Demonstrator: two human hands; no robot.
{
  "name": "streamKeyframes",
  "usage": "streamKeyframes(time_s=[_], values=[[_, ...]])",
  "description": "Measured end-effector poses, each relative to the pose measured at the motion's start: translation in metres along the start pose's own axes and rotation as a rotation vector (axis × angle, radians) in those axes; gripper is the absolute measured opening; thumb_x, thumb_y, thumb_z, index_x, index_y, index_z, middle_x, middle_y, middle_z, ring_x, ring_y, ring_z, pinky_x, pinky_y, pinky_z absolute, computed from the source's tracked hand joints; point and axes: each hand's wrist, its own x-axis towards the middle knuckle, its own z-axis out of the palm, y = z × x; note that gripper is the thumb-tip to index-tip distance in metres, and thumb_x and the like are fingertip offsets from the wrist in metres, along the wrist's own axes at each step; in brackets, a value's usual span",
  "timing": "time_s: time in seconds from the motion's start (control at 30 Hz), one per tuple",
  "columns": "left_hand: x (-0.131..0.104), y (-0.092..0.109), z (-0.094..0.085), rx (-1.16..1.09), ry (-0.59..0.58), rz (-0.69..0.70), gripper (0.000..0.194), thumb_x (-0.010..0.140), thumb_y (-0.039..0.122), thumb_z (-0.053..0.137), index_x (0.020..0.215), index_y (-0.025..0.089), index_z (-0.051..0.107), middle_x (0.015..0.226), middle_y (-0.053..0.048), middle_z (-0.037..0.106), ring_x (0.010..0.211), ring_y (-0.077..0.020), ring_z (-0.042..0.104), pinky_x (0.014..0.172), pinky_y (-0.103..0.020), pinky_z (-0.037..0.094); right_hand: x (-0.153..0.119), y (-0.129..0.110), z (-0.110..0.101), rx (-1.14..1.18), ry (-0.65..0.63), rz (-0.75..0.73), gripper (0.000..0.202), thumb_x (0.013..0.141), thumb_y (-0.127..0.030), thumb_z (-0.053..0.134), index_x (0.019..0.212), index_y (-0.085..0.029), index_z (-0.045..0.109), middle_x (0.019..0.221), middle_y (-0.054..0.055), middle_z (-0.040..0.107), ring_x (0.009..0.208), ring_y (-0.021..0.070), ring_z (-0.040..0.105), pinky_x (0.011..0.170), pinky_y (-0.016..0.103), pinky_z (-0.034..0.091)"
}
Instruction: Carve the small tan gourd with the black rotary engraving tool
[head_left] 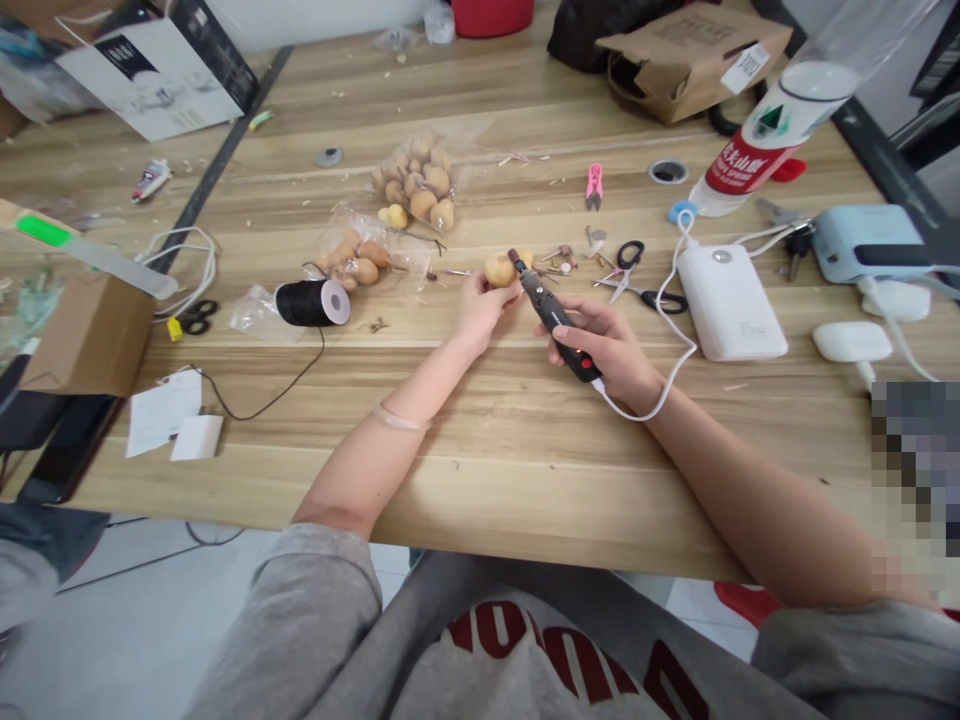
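Note:
My left hand (pixel 482 310) has its fingers closed on a round tan nut-like piece (pixel 498 268), held just above the wooden table. My right hand (pixel 611 350) is wrapped around a black rotary tool (pixel 553 318) with a red button and a white cable at its rear end. The tool's brownish tip (pixel 514 256) is close beside the piece; whether they touch I cannot tell. Just behind the tip shows a bit of yellowish surface. Small rotary bits (pixel 562 258) lie scattered right of the tool, near black-handled scissors (pixel 628 262).
Beyond my hands lie bags of brown round nuts (pixel 414 180) and longer ones (pixel 358 262). A black thread spool (pixel 311 303) lies left. On the right are a white power bank (pixel 731 302), a water bottle (pixel 757 150) and a blue device (pixel 862 243). Pink nippers (pixel 594 185) lie ahead.

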Motion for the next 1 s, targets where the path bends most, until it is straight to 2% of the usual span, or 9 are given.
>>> streamKeyframes(time_s=[0.2,0.47,0.67,1.0], values=[[-0.0009,0.0000,0.0015,-0.008,0.001,0.009,0.024,0.064,0.000,0.070,0.080,0.016,0.063,0.079,0.001,0.068,0.083,-0.0126,0.066,0.088,-0.029,0.051,0.0015,0.0009,0.0004,0.022,0.025,0.002,0.048,0.069,-0.032,0.081,0.111,-0.019,0.062,0.083,0.002,0.070,0.054,0.0109,0.060,0.053,0.026,0.048],[0.0000,-0.0005,0.0022,0.015,0.022,0.008,0.025,0.063,-0.002,0.068,0.080,0.015,0.062,0.080,0.000,0.067,0.082,-0.0137,0.065,0.088,-0.031,0.050,0.0012,0.0023,-0.0011,0.041,-0.023,-0.023,0.051,0.069,-0.031,0.083,0.115,-0.020,0.062,0.089,0.003,0.071,0.056,0.0101,0.060,0.055,0.026,0.049],[-0.0012,0.0006,0.0022,0.043,0.024,0.023,0.024,0.063,-0.001,0.068,0.079,0.014,0.060,0.079,0.001,0.065,0.075,-0.0099,0.062,0.075,-0.024,0.049,0.0017,0.0022,-0.0019,0.062,-0.030,-0.014,0.051,0.070,-0.028,0.082,0.116,-0.019,0.063,0.091,0.005,0.072,0.058,0.0107,0.061,0.056,0.026,0.049],[-0.0002,0.0009,0.0020,0.007,0.005,0.008,0.021,0.068,-0.004,0.063,0.075,0.014,0.058,0.070,0.004,0.064,0.069,-0.0072,0.062,0.073,-0.021,0.048,0.0002,0.0004,-0.0007,0.059,-0.052,-0.033,0.049,0.069,-0.026,0.081,0.114,-0.019,0.063,0.089,0.004,0.073,0.056,0.0108,0.062,0.055,0.026,0.050]])
